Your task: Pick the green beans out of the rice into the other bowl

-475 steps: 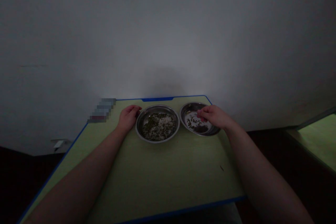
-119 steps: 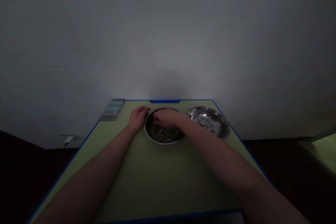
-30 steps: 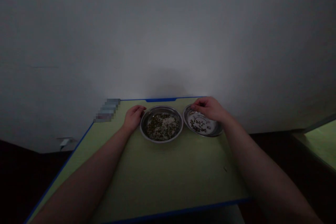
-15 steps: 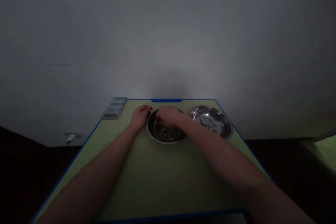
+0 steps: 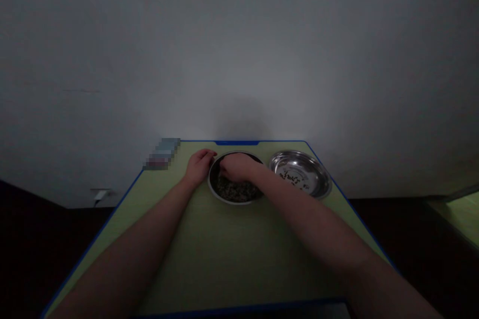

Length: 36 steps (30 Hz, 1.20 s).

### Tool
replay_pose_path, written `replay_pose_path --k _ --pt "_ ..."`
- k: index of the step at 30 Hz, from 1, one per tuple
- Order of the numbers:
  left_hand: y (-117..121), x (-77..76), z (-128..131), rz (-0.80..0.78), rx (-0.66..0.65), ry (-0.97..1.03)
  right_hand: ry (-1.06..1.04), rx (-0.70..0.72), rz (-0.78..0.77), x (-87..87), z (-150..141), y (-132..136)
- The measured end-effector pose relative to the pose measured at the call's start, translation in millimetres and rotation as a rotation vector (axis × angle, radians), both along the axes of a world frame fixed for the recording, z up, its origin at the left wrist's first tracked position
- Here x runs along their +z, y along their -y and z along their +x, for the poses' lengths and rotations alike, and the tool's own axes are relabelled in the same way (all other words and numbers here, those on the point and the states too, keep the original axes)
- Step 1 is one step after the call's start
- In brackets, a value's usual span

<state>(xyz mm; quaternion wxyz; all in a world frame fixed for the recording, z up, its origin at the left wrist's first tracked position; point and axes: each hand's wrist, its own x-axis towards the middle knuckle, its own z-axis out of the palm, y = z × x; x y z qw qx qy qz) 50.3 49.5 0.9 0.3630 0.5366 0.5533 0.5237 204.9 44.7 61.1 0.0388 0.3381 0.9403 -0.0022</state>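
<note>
My left hand (image 5: pixel 200 163) is at the left edge of a round metal bowl (image 5: pixel 235 203), its curled fingers and thumb against the rim. Inside this bowl lies a heap of small mixed dark and pale bits (image 5: pixel 239 191), too dim to name. My right hand (image 5: pixel 238 166) reaches down into the same bowl, fingers bent and pressed together near the left inner wall. Whatever its fingertips pinch is hidden. To the right, partly behind my right forearm, a second shiny metal bowl (image 5: pixel 320 179) holds scattered small dark pieces (image 5: pixel 291 177).
Both bowls stand near the back of a pale green table (image 5: pixel 239 259) with blue edging. A grey wall (image 5: pixel 239 50) rises directly behind it. A blurred-out flat item (image 5: pixel 162 154) lies at the back left corner. Low on the left wall is a plugged-in socket (image 5: pixel 101 195).
My right hand has shifted slightly left and lower within the bowl. My left hand keeps its place at the rim.
</note>
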Motion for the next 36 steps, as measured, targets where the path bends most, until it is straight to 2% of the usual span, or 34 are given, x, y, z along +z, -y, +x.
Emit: replay_pose_path --k 4,9,13,18,22,27,36 --pt "1.1 1.3 0.0 0.019 -0.009 -0.002 -0.058 0.009 -0.039 6.7 7.5 -0.3" --pt "1.0 1.5 -1.1 0.024 -0.012 -0.011 -0.16 0.027 -0.082 6.2 15.8 -5.3" --pt "0.5 1.3 -1.0 0.002 -0.011 -0.021 -0.3 0.042 -0.18 8.6 27.7 -6.0" --pt "1.7 2.1 1.0 -0.012 0.006 0.004 -0.57 -0.073 -0.355 22.4 62.0 6.5" --pt "2.1 2.2 1.4 -0.022 0.005 0.029 -0.732 -0.131 -0.4 32.1 94.5 20.1" --pt "1.7 2.1 0.1 -0.012 -0.006 0.047 -0.768 -0.154 -0.392 31.8 112.3 26.1" --pt "1.0 1.0 -0.8 -0.009 0.002 0.026 -0.781 -0.133 -0.451 19.3 108.9 23.6"
